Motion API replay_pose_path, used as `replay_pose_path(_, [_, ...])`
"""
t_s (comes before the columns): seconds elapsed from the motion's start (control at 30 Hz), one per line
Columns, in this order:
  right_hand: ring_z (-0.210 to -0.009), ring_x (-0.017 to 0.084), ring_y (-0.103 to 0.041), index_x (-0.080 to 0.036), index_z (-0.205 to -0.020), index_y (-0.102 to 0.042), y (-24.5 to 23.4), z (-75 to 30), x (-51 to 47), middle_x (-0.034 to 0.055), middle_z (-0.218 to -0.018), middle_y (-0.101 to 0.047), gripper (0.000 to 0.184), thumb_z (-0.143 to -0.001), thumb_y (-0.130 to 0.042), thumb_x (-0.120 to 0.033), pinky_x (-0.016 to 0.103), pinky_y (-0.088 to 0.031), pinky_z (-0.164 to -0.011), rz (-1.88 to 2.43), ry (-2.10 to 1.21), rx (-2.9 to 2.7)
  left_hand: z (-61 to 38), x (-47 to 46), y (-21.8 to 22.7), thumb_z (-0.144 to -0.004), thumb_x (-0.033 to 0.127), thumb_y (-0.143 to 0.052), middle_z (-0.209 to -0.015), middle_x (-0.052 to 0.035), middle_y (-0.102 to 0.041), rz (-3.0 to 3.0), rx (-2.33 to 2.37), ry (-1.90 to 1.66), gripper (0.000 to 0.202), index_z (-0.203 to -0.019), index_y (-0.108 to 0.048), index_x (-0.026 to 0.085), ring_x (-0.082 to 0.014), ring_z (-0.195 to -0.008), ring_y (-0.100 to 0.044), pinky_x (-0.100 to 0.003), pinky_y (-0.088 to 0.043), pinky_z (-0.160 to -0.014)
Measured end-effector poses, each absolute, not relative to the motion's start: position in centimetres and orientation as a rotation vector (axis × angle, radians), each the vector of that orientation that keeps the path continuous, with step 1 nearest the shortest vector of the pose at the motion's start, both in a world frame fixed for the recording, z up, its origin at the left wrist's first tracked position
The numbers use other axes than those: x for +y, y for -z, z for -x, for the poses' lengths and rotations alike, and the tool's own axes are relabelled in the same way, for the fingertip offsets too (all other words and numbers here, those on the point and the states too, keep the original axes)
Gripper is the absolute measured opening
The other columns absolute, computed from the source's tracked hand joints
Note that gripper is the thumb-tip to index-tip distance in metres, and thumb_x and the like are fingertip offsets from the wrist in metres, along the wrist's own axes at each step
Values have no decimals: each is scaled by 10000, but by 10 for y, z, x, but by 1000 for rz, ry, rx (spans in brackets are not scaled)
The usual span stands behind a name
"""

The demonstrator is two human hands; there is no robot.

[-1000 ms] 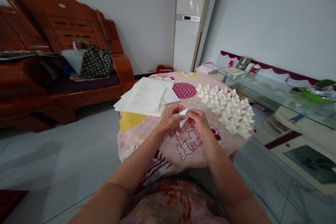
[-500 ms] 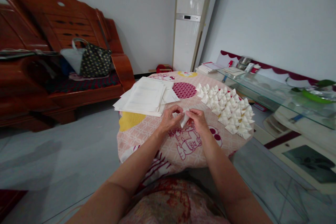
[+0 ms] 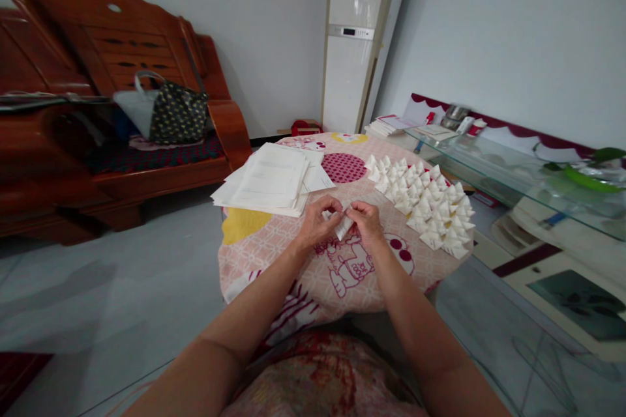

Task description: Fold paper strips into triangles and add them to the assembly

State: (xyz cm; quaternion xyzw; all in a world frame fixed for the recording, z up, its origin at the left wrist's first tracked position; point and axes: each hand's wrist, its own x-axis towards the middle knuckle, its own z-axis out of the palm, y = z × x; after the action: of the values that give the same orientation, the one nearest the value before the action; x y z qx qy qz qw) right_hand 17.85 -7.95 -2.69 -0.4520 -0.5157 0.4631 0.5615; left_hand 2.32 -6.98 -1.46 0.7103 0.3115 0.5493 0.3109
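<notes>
Both my hands meet over a round table point(image 3: 274, 254) covered with a pink patterned cloth. My left hand point(image 3: 317, 221) and my right hand point(image 3: 366, 221) pinch one small folded white paper piece point(image 3: 341, 227) between their fingertips, just above the cloth. To the right of my hands lie several folded white paper triangles point(image 3: 423, 202) packed in rows. Behind my left hand rests a stack of white paper sheets point(image 3: 271, 181).
A dark wooden sofa point(image 3: 98, 124) with a dotted handbag point(image 3: 171, 112) stands at the left. A tall white air conditioner point(image 3: 353, 45) rises behind the table. A glass-topped cabinet point(image 3: 518, 176) with small items runs along the right wall. Grey floor surrounds the table.
The paper piece stuck out wider between my hands before; my fingers have drawn closer together and it is now folded smaller. My arms stayed in place.
</notes>
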Motion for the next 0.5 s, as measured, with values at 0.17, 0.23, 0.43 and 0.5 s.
replay_pose_path(0.17, [-374,104,-437,-213,-648,-617,30,-178,-78,-63,-481,-508,161,-704,-695,-342,230,-350,-350,1084,-1100,-1220,-22,-70,16,-826,310,-672,-777,-28,-639,-1887,801,-1435,168,-741,-632,172,-162,-748,-576,-298,-463,-756])
replay_pose_path(0.23, [-380,107,-447,-211,-652,-618,30,-178,-78,-63,-490,-517,161,-702,-705,-337,231,-362,-352,1084,-1108,-1233,-21,-70,16,-851,349,-653,-776,-31,-646,-1858,807,-1422,201,-762,-643,169,-165,-751,-582,-298,-464,-755])
replay_pose_path(0.43, [-376,101,-448,-210,-647,-620,28,-179,-80,-54,-512,-540,159,-735,-672,-332,232,-319,-352,1067,-1071,-1284,-21,-66,20,-844,345,-634,-847,-46,-696,-1731,823,-1384,203,-898,-689,157,-174,-768,-619,-285,-479,-722])
replay_pose_path(0.5, [-373,105,-451,-214,-632,-605,28,-179,-80,-50,-492,-531,193,-758,-651,-352,237,-310,-357,1051,-1078,-1295,-21,-63,22,-825,330,-646,-848,-44,-695,-1699,827,-1373,196,-909,-692,159,-170,-759,-616,-278,-477,-706])
